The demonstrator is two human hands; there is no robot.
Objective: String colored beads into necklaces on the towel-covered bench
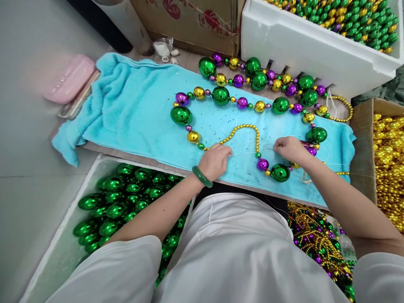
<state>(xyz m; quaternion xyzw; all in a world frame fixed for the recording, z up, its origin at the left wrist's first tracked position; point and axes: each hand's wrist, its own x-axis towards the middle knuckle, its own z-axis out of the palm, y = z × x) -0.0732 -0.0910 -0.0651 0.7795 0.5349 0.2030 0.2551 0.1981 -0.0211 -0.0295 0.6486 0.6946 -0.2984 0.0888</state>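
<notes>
Your left hand (215, 160), mid-frame, and right hand (291, 150), right of centre, each pinch fingers closed on a thin thread (244, 153) between them; the bead string (221, 96) loops across the blue towel (142, 113), centre to right.

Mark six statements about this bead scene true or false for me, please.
1. The left hand has a green bangle at its wrist. True.
2. The towel is red. False: the towel is light blue.
3. A thin thread runs between the left hand and the right hand. True.
4. The pink case lies by the towel's right end. False: the pink case is by its left end.
5. The white foam box at top right holds beads. True.
6. The cardboard box at right holds purple beads. False: the cardboard box holds gold beads.
</notes>
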